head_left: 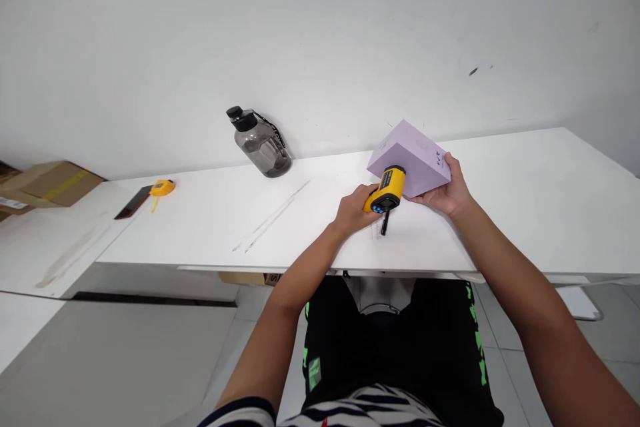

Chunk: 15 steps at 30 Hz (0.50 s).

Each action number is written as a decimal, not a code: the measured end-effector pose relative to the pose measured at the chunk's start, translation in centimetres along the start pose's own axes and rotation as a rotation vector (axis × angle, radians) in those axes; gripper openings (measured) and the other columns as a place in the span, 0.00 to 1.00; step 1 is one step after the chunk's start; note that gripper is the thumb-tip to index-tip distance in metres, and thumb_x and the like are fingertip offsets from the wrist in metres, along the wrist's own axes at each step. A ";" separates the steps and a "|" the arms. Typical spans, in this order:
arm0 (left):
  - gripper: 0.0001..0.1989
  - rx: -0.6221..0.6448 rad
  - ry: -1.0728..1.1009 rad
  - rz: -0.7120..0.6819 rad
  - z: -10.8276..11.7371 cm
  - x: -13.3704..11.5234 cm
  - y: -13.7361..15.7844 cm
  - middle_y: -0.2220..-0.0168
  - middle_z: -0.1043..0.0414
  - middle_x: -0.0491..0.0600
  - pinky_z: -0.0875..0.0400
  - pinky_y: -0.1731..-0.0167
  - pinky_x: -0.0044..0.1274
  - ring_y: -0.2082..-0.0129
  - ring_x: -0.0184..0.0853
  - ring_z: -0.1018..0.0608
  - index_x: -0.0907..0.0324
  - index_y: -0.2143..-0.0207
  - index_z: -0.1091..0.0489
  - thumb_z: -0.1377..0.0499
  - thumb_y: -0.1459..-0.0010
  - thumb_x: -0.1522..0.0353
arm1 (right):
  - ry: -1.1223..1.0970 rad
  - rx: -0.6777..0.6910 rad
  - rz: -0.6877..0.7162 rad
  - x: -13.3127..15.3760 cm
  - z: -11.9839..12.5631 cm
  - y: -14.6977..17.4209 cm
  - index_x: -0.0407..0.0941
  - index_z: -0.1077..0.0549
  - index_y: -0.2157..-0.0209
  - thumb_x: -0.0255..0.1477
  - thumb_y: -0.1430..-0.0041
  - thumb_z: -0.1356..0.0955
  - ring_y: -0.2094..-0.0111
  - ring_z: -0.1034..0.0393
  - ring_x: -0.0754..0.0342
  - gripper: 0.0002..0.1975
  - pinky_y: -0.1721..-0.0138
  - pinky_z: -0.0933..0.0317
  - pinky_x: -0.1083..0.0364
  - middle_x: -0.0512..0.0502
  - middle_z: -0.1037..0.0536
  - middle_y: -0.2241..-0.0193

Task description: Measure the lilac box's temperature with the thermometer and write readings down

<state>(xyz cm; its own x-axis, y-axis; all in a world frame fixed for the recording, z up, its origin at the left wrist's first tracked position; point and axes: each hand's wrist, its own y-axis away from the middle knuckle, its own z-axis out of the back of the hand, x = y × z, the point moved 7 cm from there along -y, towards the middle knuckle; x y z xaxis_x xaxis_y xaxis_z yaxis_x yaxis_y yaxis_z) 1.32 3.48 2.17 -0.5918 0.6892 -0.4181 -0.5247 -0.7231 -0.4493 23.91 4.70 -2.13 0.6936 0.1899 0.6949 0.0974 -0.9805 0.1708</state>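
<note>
My left hand (356,209) is closed around the grip of a yellow and black handheld scanner (391,185). The scanner's front end points at a lilac box (417,155) and overlaps its near side; whether they touch I cannot tell. My right hand (451,188) grips the box at its right corner, fingers beneath and thumb up the side. The box is tilted above the white table. Just below the scanner is a black pen (385,223), near some faint writing on the tabletop.
A grey water bottle (264,149) with a black cap stands by the wall. Further left, a yellow tape measure (163,187) lies beside a dark flat object (134,203). Cardboard boxes (59,183) sit at the far left. The white table (200,227) has dark scuffs; its front edge runs before my lap.
</note>
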 end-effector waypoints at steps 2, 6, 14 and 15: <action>0.28 0.016 0.006 0.011 -0.1 -0.2 0.0 0.53 0.24 0.50 0.26 0.61 0.23 0.55 0.36 0.20 0.56 0.42 0.32 0.34 0.45 0.63 | -0.006 -0.018 -0.010 -0.1 0.0 0.1 0.59 0.28 0.52 0.58 0.49 0.28 0.39 0.32 0.33 0.27 0.42 0.37 0.24 0.47 0.19 0.52; 0.28 0.039 -0.001 0.012 -0.4 -0.3 -0.1 0.53 0.24 0.50 0.26 0.61 0.23 0.55 0.36 0.20 0.56 0.42 0.32 0.34 0.44 0.63 | 0.006 -0.059 -0.015 0.0 -0.3 0.5 0.59 0.28 0.52 0.58 0.49 0.29 0.38 0.34 0.33 0.27 0.40 0.38 0.25 0.47 0.20 0.51; 0.28 0.057 0.027 0.089 -0.6 0.1 -0.3 0.52 0.24 0.48 0.26 0.58 0.23 0.55 0.35 0.20 0.54 0.42 0.31 0.32 0.45 0.66 | 0.020 -0.069 0.018 0.2 -0.5 0.6 0.59 0.28 0.51 0.58 0.48 0.29 0.38 0.33 0.33 0.27 0.41 0.38 0.24 0.48 0.20 0.50; 0.28 0.062 0.027 0.097 -0.6 0.1 -0.3 0.52 0.24 0.48 0.26 0.58 0.23 0.55 0.35 0.20 0.54 0.42 0.31 0.32 0.45 0.66 | 0.018 -0.071 0.020 0.2 -0.5 0.6 0.59 0.28 0.51 0.58 0.48 0.29 0.38 0.33 0.33 0.27 0.41 0.38 0.25 0.48 0.20 0.50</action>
<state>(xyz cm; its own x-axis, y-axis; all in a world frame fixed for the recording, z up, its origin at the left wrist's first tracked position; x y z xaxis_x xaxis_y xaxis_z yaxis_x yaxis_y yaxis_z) 1.76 3.79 1.80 -0.6256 0.6161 -0.4786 -0.5032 -0.7875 -0.3559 23.75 4.13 -1.55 0.6821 0.1715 0.7108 0.0323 -0.9782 0.2050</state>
